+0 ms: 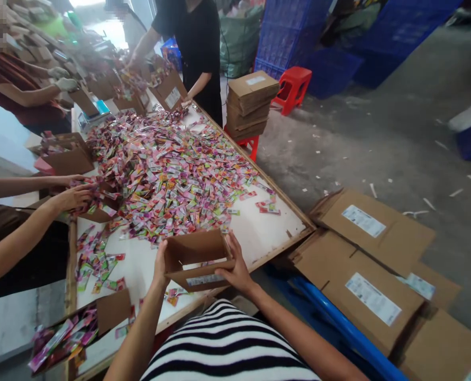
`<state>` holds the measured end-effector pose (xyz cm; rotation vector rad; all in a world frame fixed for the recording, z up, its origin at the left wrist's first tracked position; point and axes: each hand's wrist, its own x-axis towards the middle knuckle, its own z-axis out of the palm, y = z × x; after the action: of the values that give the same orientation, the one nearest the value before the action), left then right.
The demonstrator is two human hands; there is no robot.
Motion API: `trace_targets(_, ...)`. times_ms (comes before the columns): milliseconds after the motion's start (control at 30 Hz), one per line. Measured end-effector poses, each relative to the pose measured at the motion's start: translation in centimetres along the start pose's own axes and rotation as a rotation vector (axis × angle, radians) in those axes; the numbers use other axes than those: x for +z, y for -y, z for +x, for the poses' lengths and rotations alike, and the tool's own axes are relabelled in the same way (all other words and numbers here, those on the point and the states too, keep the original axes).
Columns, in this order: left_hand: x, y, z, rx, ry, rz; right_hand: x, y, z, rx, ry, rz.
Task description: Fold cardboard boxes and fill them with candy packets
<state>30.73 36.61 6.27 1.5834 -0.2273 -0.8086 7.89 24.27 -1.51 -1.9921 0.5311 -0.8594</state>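
Far left, near corner: an open carton of packets (pixel 66 333), already loaded. Above it a co-worker's two hands (pixel 74 196) are in the heap; not ours.

The loose packet pile (pixel 168 169) covers most of the table (pixel 259 233), with its near fringe just beyond our box.

Our left hand (pixel 161 264) is clamped on the left wall of the small cardboard box (pixel 196 251). The box sits at the table's near edge with its open mouth tipped toward the pile, and it looks empty. Our right hand (pixel 235 267) grips the right wall, fingers spread over the flap.

Our read: the box is squared up and presented, with filling not yet started. Any next move needs one hand to keep the box steady and its mouth facing the pile while the other lets go.

Writing: the white label (pixel 204 279) on the box front is too blurred to read. Packet print is colourful but illegible. Right of us, the stacked flat cartons (pixel 249 103) and the floor cartons (pixel 362 264) carry white labels with text too small to read.
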Motion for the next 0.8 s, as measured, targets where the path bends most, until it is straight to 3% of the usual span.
trace_targets(100,0.1,3.2,1.9,0.165,-0.037,0.098,-0.5,-4.2,-1.0,-0.163,0.185,-0.256)
trace_targets(200,-0.6,6.9,3.2,0.254,0.035,0.300,-1.3,-7.9,-1.8,-0.137,0.280,-0.466)
trace_targets(267,-0.8,8.8,3.8,0.265,0.078,0.385,-1.8,-9.1,-1.6,-0.116,0.309,-0.539)
trace_targets(400,-0.4,10.6,4.5,0.305,0.043,0.492,-2.6,-9.0,-0.2,-0.170,0.331,-0.518)
trace_targets(800,0.2,11.6,4.3,0.326,-0.030,0.514,-4.0,-7.4,3.1,-0.294,0.380,-0.333)
